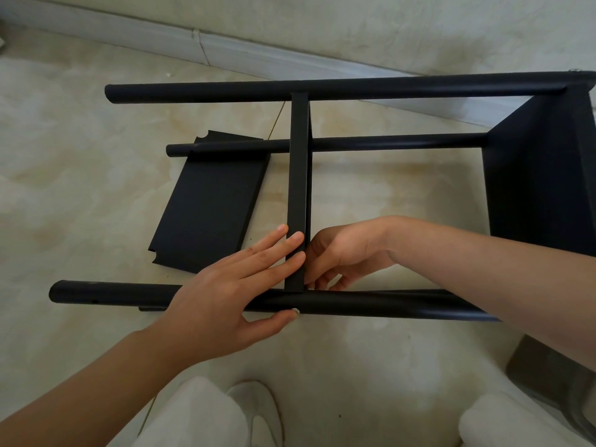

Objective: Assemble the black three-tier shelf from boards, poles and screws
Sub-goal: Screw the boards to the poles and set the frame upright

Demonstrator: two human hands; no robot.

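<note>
Shelf frame lies on its side on the floor; left hand [225, 295] lies flat, fingers straight across the middle board [298, 188] edge, thumb under the near pole [354, 303]. Right hand [342, 253] sits just behind that board with fingers curled at the pole joint; can't tell what it holds. Loose board [209, 204] lies on the floor beyond the left hand.

Matt black round poles [322, 90], matt black flat boards [209, 201], glossy cream marbled floor tiles [80, 188], white cloth trousers [193, 414]
</note>
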